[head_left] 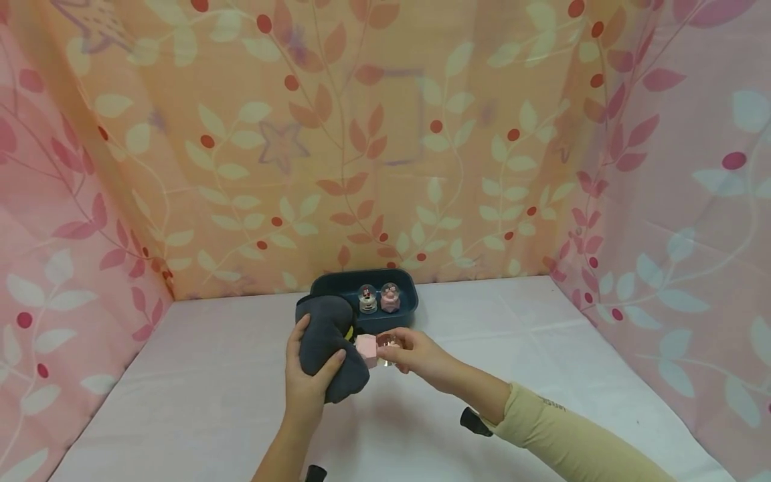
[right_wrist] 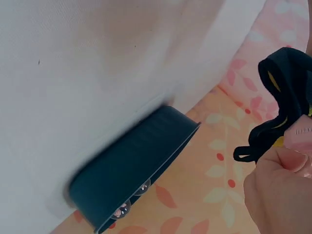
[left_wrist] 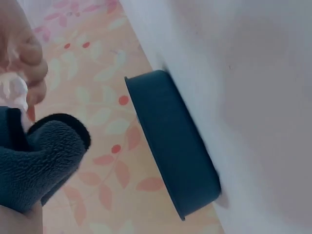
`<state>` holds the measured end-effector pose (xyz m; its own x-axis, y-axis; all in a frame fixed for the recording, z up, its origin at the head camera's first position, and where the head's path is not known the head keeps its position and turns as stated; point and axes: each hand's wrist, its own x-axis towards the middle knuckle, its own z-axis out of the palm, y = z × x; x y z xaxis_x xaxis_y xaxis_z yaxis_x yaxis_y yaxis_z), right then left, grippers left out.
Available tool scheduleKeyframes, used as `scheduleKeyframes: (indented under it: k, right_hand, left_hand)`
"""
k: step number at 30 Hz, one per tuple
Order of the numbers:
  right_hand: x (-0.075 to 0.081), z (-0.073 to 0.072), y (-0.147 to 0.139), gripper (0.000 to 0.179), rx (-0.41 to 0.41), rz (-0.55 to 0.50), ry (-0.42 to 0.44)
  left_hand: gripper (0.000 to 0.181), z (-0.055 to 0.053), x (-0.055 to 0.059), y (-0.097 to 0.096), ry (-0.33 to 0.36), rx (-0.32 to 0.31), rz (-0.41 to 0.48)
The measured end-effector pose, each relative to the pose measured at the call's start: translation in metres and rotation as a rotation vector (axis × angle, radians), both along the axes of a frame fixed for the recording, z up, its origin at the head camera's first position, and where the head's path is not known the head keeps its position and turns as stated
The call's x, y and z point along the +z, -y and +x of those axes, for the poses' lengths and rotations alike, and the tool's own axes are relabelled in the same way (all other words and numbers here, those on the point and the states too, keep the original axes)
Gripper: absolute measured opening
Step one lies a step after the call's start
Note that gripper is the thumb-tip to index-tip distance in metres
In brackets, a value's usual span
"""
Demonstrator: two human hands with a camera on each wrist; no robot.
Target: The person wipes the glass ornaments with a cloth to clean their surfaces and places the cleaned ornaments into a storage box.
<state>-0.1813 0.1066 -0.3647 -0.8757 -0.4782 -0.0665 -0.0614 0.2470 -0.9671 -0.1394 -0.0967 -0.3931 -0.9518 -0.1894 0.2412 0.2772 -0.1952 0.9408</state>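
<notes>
My left hand (head_left: pixel 307 385) grips a dark grey-blue fleece cloth (head_left: pixel 330 348), folded over, with black edging and a bit of yellow on its inner side. A small black loop (right_wrist: pixel 245 154) hangs from the cloth in the right wrist view. Between the thumb and fingers of my right hand (head_left: pixel 424 358) is a small snow globe, pinched by its clear dome, its pink base (head_left: pixel 367 349) turned toward the cloth. In the left wrist view the cloth (left_wrist: pixel 48 148) overlaps part of the globe. Both hands are held in front of a dark teal tub (head_left: pixel 406 320).
Inside the tub stand two more small globes, one with a pale base (head_left: pixel 367 301) and one with a pink base (head_left: pixel 390 299). A white-covered table (head_left: pixel 512 341) lies beneath, with a leaf-patterned curtain (head_left: pixel 385 167) behind and at both sides.
</notes>
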Motion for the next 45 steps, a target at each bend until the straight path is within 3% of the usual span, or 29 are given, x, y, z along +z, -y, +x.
scheduleKeyframes:
  k: [6, 14, 26, 34, 45]
  right_hand:
    - [-0.002, 0.001, 0.002, 0.041, -0.007, -0.077, -0.038]
    - [-0.004, 0.005, 0.009, 0.044, -0.018, -0.162, -0.062]
    - [-0.007, 0.005, 0.019, 0.039, 0.01, -0.109, -0.154]
    - [-0.006, 0.007, 0.021, 0.042, 0.0, -0.134, -0.179]
    - [-0.01, 0.009, 0.014, 0.038, -0.008, -0.149, -0.182]
  left_hand:
    - [0.083, 0.003, 0.0, -0.011, 0.01, -0.072, -0.052]
    - [0.086, 0.001, 0.0, -0.021, -0.016, -0.071, -0.063]
    - [0.081, -0.001, -0.005, -0.024, -0.096, 0.106, -0.101]
    - [0.076, 0.002, -0.003, -0.022, -0.126, 0.145, -0.15]
    - [0.074, 0.004, -0.004, -0.015, -0.089, 0.189, -0.144]
